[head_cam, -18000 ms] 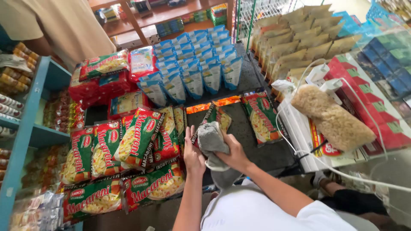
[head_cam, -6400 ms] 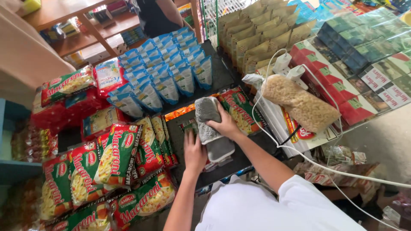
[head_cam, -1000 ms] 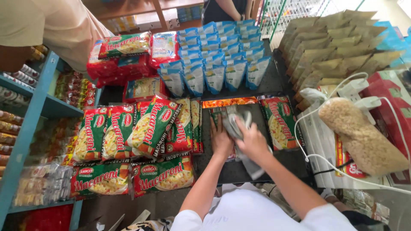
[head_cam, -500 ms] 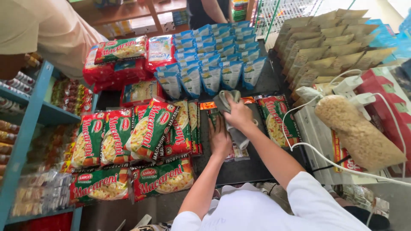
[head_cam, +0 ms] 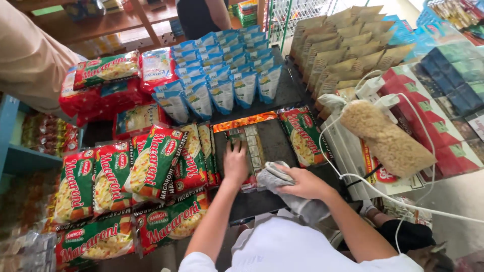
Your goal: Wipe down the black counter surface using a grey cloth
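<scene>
Grey cloth (head_cam: 282, 184) gripped in right hand (head_cam: 302, 182) | left hand (head_cam: 235, 163) flat, fingers spread, on flat pack (head_cam: 245, 151) | dark shelf (head_cam: 275, 141)

Flat packets (head_cam: 250, 151) under left hand (head_cam: 235, 163): partly covered, kind not determinable. Grey cloth (head_cam: 282, 184) half hidden beneath right hand (head_cam: 302, 182), lower end lost behind white shirt (head_cam: 297, 249). Bystander in dark top (head_cam: 201, 15) and beige sleeve (head_cam: 27, 55) cut off by frame edges.
</scene>
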